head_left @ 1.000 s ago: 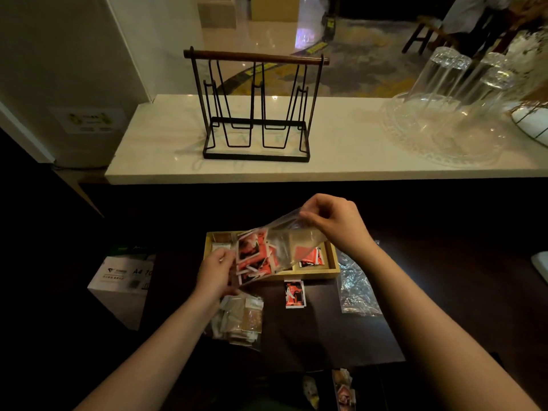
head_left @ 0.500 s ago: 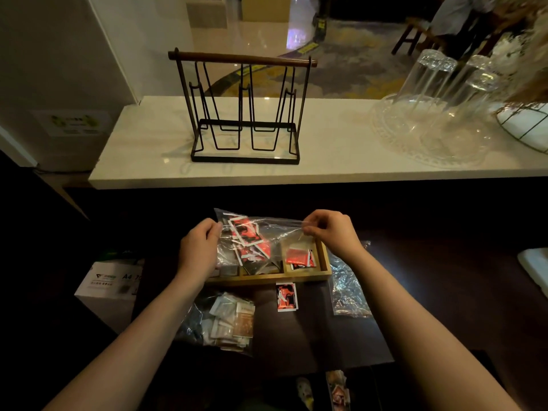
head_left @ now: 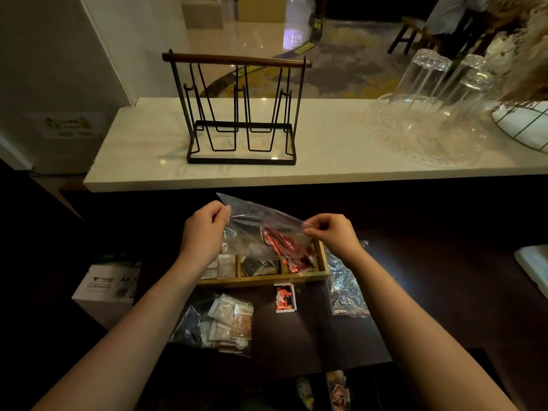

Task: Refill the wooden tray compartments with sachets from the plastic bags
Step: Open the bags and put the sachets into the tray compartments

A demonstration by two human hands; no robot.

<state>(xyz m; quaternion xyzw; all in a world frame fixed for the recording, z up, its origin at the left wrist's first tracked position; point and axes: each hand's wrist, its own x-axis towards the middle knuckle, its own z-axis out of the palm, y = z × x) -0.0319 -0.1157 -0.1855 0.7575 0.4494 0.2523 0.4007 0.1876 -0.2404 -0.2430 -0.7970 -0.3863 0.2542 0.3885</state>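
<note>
The left hand [head_left: 204,229] pinches the upper left edge of a clear plastic bag [head_left: 255,229] between thumb and curled fingers. The right hand [head_left: 332,235] pinches the opposite edge in the same way. Both hands hold the bag stretched and raised at frame centre, directly above the wooden tray [head_left: 267,278].

The red sachets [head_left: 278,243] hang bunched in the lower right part of the bag, over the tray's right compartment [head_left: 299,264], which already shows red packets. This placement probably serves to line the contents up with the matching compartment before emptying. The two-point grip likely keeps the thin film taut so that the load does not swing.

The left compartment holds pale sachets; the middle one holds dark ones. How full each is cannot be judged.

One loose red sachet [head_left: 285,297] lies on the dark table just below the tray's front wall. A second bag of pale and brown sachets [head_left: 225,324] lies lower left of centre, within reach for a later refill. A crumpled empty bag [head_left: 345,289] lies right of the tray.
</note>
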